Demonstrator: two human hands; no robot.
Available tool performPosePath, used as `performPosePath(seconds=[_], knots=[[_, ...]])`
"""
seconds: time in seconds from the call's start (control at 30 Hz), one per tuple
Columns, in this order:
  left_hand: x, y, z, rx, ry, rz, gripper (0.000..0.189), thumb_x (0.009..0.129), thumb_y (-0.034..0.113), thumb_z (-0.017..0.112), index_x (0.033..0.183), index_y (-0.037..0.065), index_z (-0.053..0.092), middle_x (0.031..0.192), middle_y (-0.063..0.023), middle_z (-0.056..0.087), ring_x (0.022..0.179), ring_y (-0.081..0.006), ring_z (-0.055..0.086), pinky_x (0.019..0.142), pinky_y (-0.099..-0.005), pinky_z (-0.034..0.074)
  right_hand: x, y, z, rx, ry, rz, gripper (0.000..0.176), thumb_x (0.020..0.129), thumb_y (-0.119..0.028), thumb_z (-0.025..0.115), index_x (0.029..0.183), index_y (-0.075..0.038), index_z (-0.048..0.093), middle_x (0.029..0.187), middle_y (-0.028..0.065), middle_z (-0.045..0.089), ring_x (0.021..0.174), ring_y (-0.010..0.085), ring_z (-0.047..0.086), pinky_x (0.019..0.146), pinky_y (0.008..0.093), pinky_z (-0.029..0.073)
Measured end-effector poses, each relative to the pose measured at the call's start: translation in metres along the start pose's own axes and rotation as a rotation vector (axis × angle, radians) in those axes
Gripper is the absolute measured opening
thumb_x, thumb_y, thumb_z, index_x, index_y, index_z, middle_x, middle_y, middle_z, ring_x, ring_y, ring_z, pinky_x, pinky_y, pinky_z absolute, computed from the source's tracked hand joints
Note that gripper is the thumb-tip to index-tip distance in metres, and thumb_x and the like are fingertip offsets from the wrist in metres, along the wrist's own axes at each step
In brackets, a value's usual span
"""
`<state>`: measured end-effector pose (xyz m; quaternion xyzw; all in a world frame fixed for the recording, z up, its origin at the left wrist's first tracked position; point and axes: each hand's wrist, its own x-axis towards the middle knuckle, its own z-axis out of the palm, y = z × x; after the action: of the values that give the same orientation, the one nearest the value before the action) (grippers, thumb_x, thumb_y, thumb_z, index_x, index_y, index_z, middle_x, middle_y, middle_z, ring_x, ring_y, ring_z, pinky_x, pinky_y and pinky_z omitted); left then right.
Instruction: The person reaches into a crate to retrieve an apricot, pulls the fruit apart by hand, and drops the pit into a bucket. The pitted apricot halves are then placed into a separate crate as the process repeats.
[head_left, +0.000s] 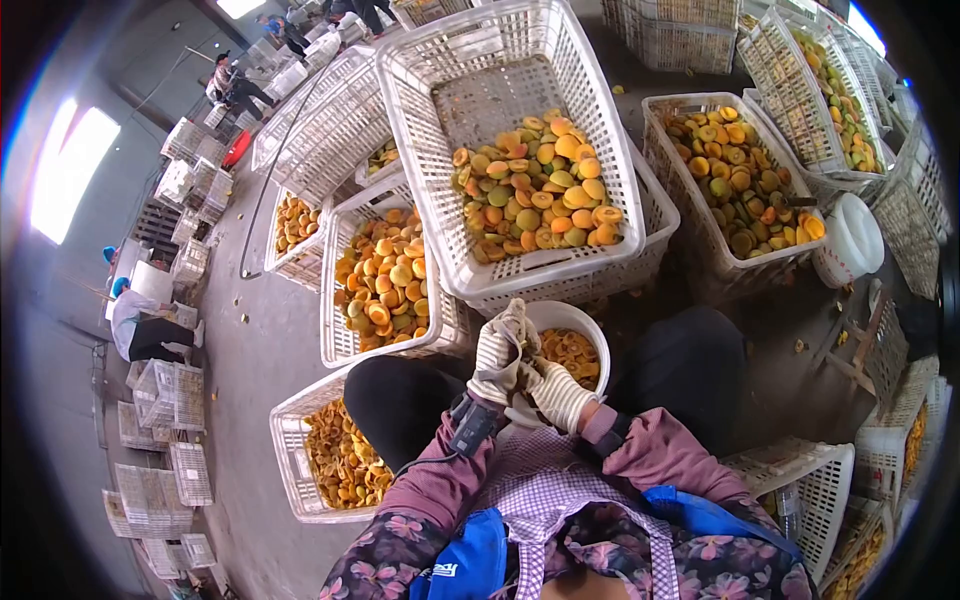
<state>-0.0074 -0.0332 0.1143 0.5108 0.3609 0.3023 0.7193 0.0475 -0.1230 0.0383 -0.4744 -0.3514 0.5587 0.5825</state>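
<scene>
Fruit [570, 352], orange-brown cut pcs., sits in bucket [548, 316], which stands just on the wearer's side of the top crate [495, 95], btwn the 2 knees. Both hands meet over the bucket's near-left rim, in striped gloves w/ grubby fingers. L hand [500, 352] is half curled, fingers up; R hand [560, 392] is closed in against it, fingertips at its palm side. Can't tell if a pc. is gripped btwn them.

Top crate: white, approx. half covered w/ orange, yellow & green halves, heaped toward the wearer; bare, dirty floor at far end. It rests on a base crate [662, 205], contents hidden.

L of top crate: side crate [450, 325], well filled w/ orange halves; beyond it, small crate [310, 265], also w/ orange halves. Nearer the wearer & L of top crate: low crate [290, 450], full of darker, shrivelled-looking orange pcs.

R of top crate: long crate [690, 195], w/ yellow-orange & greenish halves. Farther R, a tilted crate [785, 90] w/ green & orange halves, + a white pail [850, 240], contents unclear. Near R of top crate, a corner crate [835, 480] w/ a clear bottle [790, 510].

Far L of top crate: seated person [145, 325] near stacked crates [155, 495].
</scene>
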Motion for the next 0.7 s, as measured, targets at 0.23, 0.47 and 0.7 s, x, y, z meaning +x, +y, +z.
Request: performPosePath(seconds=[0.23,0.47,0.7], knots=[[-0.001,0.006,-0.001,0.111,-0.015,0.035,0.043,0.093,0.039,0.047,0.065,0.007,0.054,0.056,0.0017,0.049,0.053,-0.0062,0.042,0.053,-0.0221,0.035,-0.001,-0.002,0.005,-0.179,0.119,-0.008,0.028,0.092,-0.02,0.045,0.108,0.001,0.053,0.085,0.0139,0.059,0.076,0.0222,0.054,0.073,0.0318,0.045],[0.003,0.005,0.002,0.023,-0.1,-0.153,0.025,0.091,0.026,0.053,0.083,0.003,0.06,0.067,0.0021,0.054,0.061,-0.006,0.05,0.056,-0.0216,0.041,-0.003,-0.012,0.001,-0.307,0.07,-0.002,0.033,0.093,-0.028,0.044,0.109,0.0,0.053,0.085,0.0072,0.06,0.076,0.0197,0.056,0.069,0.0289,0.045],[0.007,-0.005,-0.035,0.157,-0.358,0.116,0.019,0.091,0.011,0.048,0.108,0.003,0.052,0.089,-0.0038,0.058,0.078,-0.0116,0.055,0.07,-0.0243,0.046,-0.02,-0.077,0.002,0.252,-0.215,0.582,0.034,0.089,-0.046,0.048,0.082,-0.014,0.053,0.05,-0.0028,0.04,0.034,0.0101,0.033,0.032,0.0266,0.025]])
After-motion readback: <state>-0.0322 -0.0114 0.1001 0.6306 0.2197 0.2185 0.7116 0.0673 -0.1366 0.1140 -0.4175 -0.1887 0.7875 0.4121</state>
